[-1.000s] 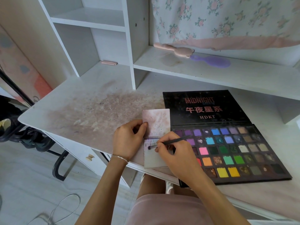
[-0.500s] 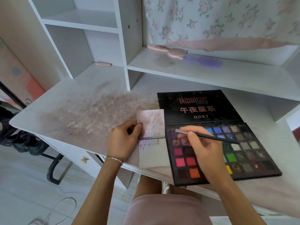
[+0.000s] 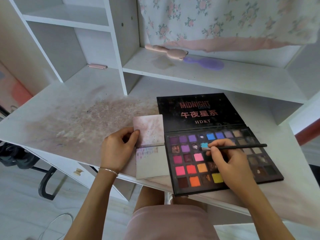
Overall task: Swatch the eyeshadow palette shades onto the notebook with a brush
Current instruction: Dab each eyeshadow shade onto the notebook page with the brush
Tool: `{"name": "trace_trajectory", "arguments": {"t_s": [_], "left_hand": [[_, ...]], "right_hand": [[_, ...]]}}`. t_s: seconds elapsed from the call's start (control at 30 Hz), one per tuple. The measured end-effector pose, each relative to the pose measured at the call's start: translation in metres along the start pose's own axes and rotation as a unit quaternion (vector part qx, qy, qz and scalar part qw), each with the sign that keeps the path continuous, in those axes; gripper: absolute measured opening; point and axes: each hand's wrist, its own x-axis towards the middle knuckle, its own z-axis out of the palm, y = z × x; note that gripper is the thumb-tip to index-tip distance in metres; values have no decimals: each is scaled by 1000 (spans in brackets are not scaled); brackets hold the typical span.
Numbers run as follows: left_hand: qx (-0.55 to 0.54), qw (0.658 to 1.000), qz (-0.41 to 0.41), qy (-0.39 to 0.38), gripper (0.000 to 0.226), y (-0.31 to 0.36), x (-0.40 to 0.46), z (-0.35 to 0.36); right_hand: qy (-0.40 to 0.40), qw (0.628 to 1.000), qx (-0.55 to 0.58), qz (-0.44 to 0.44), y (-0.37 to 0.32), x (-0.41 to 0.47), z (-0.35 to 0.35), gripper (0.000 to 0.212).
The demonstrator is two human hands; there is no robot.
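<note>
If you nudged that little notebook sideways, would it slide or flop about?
Probably slides easily: the notebook looks thin and light, lying flat on the smooth desk. Its raised page seems floppy, since the left hand pins it.

One head-worn camera looks forward and down, close over the desk (image 3: 72, 104) and its shelves (image 3: 199, 75)

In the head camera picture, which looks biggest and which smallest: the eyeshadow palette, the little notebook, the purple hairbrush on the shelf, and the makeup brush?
1. Eyeshadow palette, open, by far the largest.
2. Notebook, open.
3. Purple hairbrush; it lies farther from the camera, so it may really be bigger than it looks.
4. Makeup brush, thin, in the right hand.
</note>
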Motion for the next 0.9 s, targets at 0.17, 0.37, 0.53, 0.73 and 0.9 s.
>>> {"name": "trace_trajectory", "arguments": {"t_s": [0.17,0.37,0.53,0.73,0.9], "left_hand": [[-5,1000,-4,2,11,0,0,0],[-3,1000,-3,2,12,1,0,0],[-11,1000,-7,-1,12,1,-1,0],[-16,1000,-11,-4,12,1,-1,0],[-14,1000,-8,-7,12,2,-1,-1]], "right_hand": [[-20,998,-56,-32,3,-1,2,20],[-41,991,-106,-72,3,-1,2,25],[-33,990,-114,-75,4,-2,3,25],[-47,990,-105,-86,4,-2,2,24],[-31,990,-107,-87,4,-2,2,29]]}}
